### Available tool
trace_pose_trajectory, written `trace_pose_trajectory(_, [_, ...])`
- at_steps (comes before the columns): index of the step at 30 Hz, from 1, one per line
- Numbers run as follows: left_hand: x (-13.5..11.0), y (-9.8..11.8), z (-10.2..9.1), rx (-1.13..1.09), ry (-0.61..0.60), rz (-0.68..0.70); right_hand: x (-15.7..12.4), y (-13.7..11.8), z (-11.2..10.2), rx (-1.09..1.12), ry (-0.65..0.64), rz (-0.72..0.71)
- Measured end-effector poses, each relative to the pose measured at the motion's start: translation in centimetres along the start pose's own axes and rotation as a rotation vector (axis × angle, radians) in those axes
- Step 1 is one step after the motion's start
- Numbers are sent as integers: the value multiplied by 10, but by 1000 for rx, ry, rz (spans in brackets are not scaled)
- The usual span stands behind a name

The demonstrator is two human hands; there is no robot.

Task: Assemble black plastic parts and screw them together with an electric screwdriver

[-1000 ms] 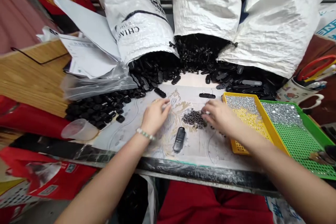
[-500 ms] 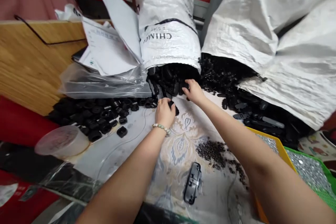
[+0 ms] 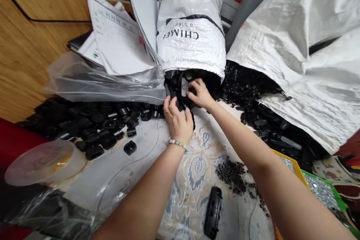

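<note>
**Loose black parts, hands at the mouth of the printed sack**

Worktop [image 3: 239, 212] — pale patterned cover, extending in front of the printed sack [image 3: 191, 41], the reference for all places below.

Printed sack: white, lettered, mouth towards the person, dark parts spilling out.

Heap of black caps [image 3: 98, 120]: left of the sack's mouth.

Left hand [image 3: 180, 122]: just before the mouth, fingers loosely bent over parts there; whether it grips any cannot be told.

Right hand [image 3: 200, 94]: at the mouth, fingers curled beside a grey-faced piece; a firm hold cannot be confirmed.

Long black part [image 3: 213, 212]: one, alone, well in front of the sack.

Progress, as judged: picking over is under way; one part lies set apart, no piece appears lifted clear, and a good many remain in the mouth.

Grey-faced piece [image 3: 184, 87]: inside the mouth, by the right fingertips — slim, round-ended, roughly upright, face pale against black neighbours; surface detail too small to read.
</note>
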State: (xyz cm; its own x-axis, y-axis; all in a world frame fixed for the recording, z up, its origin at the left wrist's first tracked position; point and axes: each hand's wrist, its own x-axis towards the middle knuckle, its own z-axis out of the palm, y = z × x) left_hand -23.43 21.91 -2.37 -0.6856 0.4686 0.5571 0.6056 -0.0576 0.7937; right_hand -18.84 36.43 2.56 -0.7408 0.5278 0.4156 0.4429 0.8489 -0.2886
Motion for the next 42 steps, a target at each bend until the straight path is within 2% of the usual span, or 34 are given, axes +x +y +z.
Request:
trace_pose_trajectory(2, [0,0,1,38,-44,-11,-24,1,-8,17,-33,-118])
trace_pose_trajectory(3, [0,-1,1,60,-68,-15,-28,4,-12,5,-9,-115])
trace_pose_trajectory(4, [0,-2,2,82,-91,-19,-26,10,-17,-24,43,-44])
trace_pose_trajectory(7, [2,-6,3,87,-170,-84,7,38,-29,-112,196,365])
trace_pose_trajectory(9, [4,-10,4,29,-223,-175,38,51,-29,-105,185,515])
trace_pose_trajectory(10, [5,-12,5,-3,-243,-210,51,53,-25,-94,165,535])
trace_pose_trajectory(13, [7,-15,6,-33,-247,-221,62,39,-8,-74,126,545])
trace_pose_trajectory(16, [8,-17,7,-19,-187,-199,36,11,7,-52,70,510])
trace_pose_trajectory(18, [8,-17,6,-23,-139,-187,10,-1,3,-35,13,397])
trace_pose_trajectory(20, [9,-17,6,-30,-97,-156,-17,-4,-14,-47,-30,237])
trace_pose_trajectory(23, [8,-14,4,-29,-68,-77,-46,12,-60,-215,-7,101])
trace_pose_trajectory(26, [6,-10,3,-12,-78,-18,-54,45,-104,-496,157,191])
trace_pose_trajectory(28, [5,-10,3,-7,-80,-16,-51,68,-119,-656,216,281])
trace_pose_trajectory(30, [6,-11,4,-11,-81,-29,-46,90,-122,-801,119,292])
trace_pose_trajectory(33, [7,-13,5,-15,-99,-46,-42,114,-110,-969,-103,231])
trace_pose_trajectory(35, [8,-15,5,-10,-113,-59,-38,122,-103,-1023,-149,233])
trace_pose_trajectory(38, [9,-17,5,-20,-117,-79,-37,122,-107,-1014,-194,244])
trace_pose_trajectory(42, [9,-17,5,-27,-118,-85,-65,106,-137,-1007,-269,205])
